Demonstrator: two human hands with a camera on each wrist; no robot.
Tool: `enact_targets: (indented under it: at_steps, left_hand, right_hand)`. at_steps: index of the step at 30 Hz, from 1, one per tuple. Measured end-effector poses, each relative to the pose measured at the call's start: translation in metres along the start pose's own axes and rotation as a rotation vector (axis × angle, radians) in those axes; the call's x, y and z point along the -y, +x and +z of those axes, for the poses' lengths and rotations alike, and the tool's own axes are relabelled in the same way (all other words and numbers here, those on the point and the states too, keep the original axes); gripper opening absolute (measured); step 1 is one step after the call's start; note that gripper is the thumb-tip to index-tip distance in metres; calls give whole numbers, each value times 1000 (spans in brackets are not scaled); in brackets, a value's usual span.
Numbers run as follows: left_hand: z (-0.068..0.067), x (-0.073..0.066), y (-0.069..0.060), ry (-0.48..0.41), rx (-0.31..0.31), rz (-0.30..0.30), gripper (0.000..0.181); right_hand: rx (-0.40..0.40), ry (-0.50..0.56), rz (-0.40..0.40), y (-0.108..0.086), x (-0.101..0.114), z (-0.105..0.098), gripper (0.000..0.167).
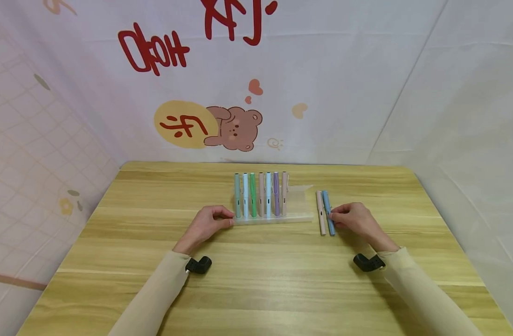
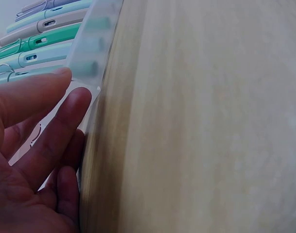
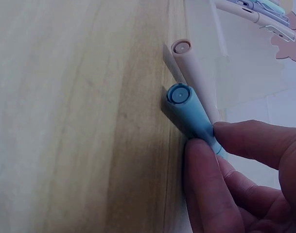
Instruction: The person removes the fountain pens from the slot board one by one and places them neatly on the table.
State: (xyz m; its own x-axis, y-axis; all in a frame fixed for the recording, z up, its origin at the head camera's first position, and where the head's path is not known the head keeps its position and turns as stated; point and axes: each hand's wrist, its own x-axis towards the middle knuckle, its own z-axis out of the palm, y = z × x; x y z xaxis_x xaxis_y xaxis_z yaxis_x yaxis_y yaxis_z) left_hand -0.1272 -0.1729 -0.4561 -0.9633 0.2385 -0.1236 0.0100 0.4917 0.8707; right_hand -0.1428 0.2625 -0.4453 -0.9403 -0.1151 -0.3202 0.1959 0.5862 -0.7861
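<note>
A clear pen stand [image 1: 273,220] holds a row of several capped pens, among them a green pen [image 1: 253,196] and a purple pen [image 1: 276,193]. My left hand [image 1: 208,223] is at the stand's left end, thumb and forefinger pinching its corner; the left wrist view shows that corner [image 2: 95,90] close up. Right of the stand, a beige pen [image 1: 321,212] and a blue pen [image 1: 329,212] lie side by side on the table. My right hand [image 1: 355,218] pinches the blue pen [image 3: 194,111] between thumb and fingers. Its lower end points toward the right wrist camera.
The wooden table [image 1: 273,280] ends at a white cloth backdrop [image 1: 323,70] with a printed bear. A thin translucent sheet [image 1: 300,198] stands behind the right part of the stand. Black wrist cameras [image 1: 199,265] sit on both sleeves.
</note>
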Motion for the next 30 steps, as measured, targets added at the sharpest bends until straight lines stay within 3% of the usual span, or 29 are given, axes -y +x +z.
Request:
enact_targets:
  at_steps: [23, 30]
  left_hand:
    - [-1, 0, 0, -9, -6, 18, 11]
    - [-2, -1, 0, -23, 6, -7, 11]
  right_hand:
    - [0, 34, -11, -7, -1, -2, 40]
    - [-7, 92, -7, -11, -3, -3, 42]
